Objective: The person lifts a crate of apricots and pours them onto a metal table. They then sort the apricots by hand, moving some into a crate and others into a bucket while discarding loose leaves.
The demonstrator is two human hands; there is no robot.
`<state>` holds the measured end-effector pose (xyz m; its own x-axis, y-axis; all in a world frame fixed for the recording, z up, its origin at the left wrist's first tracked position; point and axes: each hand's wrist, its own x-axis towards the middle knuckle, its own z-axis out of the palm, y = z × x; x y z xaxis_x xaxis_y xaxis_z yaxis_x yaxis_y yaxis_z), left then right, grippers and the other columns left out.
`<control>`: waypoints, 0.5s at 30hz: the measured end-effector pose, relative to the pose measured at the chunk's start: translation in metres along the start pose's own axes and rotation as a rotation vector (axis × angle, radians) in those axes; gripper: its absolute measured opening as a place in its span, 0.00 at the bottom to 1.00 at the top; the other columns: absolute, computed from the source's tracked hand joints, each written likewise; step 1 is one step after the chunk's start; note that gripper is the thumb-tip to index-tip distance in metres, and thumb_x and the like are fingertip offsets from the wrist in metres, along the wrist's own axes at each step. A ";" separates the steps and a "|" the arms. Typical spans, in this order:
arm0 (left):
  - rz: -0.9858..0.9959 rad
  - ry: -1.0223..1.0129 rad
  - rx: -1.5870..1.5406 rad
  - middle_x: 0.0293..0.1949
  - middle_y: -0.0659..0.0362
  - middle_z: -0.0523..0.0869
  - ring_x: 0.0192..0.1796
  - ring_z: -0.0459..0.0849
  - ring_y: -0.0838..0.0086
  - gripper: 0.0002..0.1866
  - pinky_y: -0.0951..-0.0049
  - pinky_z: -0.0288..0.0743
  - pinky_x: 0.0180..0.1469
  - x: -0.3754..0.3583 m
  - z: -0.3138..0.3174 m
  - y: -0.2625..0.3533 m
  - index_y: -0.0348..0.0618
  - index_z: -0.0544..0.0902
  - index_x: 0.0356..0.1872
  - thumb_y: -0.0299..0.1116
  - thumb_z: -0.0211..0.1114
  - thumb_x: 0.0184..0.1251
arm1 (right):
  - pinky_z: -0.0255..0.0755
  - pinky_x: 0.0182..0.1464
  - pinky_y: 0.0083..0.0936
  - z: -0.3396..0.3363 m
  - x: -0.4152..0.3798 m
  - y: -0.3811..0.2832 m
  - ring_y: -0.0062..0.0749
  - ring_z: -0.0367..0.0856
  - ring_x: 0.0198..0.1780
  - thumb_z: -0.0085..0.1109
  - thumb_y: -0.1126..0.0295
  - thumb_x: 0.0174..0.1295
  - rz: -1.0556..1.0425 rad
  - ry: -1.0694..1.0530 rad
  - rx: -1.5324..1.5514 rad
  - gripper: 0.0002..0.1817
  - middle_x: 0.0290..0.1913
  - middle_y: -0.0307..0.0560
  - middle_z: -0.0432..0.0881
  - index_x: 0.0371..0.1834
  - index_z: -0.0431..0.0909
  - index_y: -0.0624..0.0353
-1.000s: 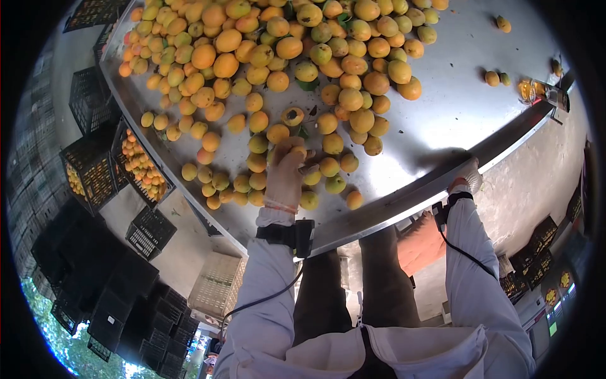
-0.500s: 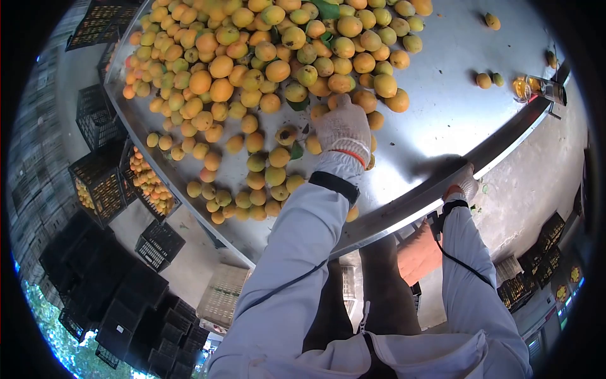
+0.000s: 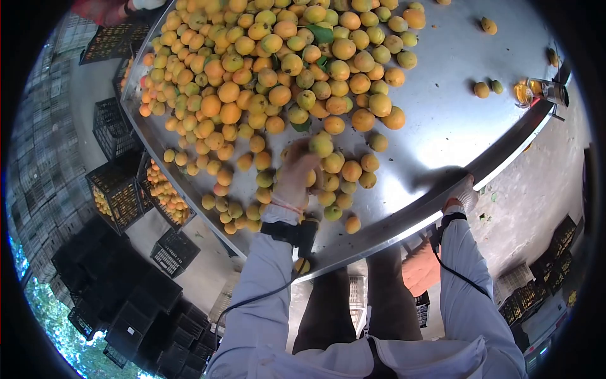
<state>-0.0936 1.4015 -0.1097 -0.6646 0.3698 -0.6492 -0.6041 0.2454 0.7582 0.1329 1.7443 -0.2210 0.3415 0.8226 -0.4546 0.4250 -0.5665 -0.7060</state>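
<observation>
A heap of yellow-orange and greenish apricots covers the far left of the metal table. Among the looser fruit at the near side is my left hand, in a pale glove and slightly blurred, turned with its fingers curled. A greenish apricot sits at its fingertips, gripped between fingers and thumb. More apricots lie just right of this hand. My right hand, gloved too, is closed round the raised rim of the table at the near right.
Black crates, one holding apricots, stand on the floor left of the table; a dark stack rises lower left. A few apricots lie apart near a clear container at right. Another person's red sleeve shows upper left.
My left hand has drawn back and left, turning over, with a greenish apricot now at its fingers. Several apricots have shifted toward the near edge. The right hand stays on the rim.
</observation>
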 end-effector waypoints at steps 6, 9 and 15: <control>0.101 0.258 -0.356 0.37 0.57 0.82 0.23 0.79 0.72 0.24 0.74 0.71 0.24 0.050 -0.005 0.049 0.40 0.73 0.56 0.50 0.57 0.73 | 0.81 0.37 0.40 0.000 -0.009 -0.013 0.43 0.87 0.34 0.64 0.48 0.60 0.094 0.017 -0.074 0.30 0.42 0.55 0.88 0.48 0.82 0.70; 0.000 0.466 0.286 0.43 0.54 0.85 0.32 0.86 0.65 0.28 0.67 0.78 0.31 0.095 0.000 0.071 0.37 0.77 0.53 0.54 0.63 0.68 | 0.81 0.37 0.40 -0.001 -0.007 -0.009 0.42 0.87 0.34 0.63 0.48 0.60 0.072 -0.029 0.020 0.30 0.42 0.53 0.88 0.49 0.82 0.69; 0.085 0.494 0.997 0.53 0.43 0.86 0.56 0.85 0.51 0.32 0.56 0.78 0.58 0.119 0.027 0.078 0.38 0.81 0.58 0.50 0.71 0.58 | 0.81 0.37 0.40 -0.002 -0.001 -0.003 0.42 0.87 0.34 0.61 0.48 0.61 0.015 -0.009 0.005 0.29 0.41 0.52 0.88 0.49 0.82 0.69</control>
<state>-0.2082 1.4888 -0.1261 -0.9230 0.0770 -0.3770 -0.0723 0.9275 0.3667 0.1324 1.7454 -0.2174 0.3398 0.8146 -0.4700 0.4161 -0.5784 -0.7017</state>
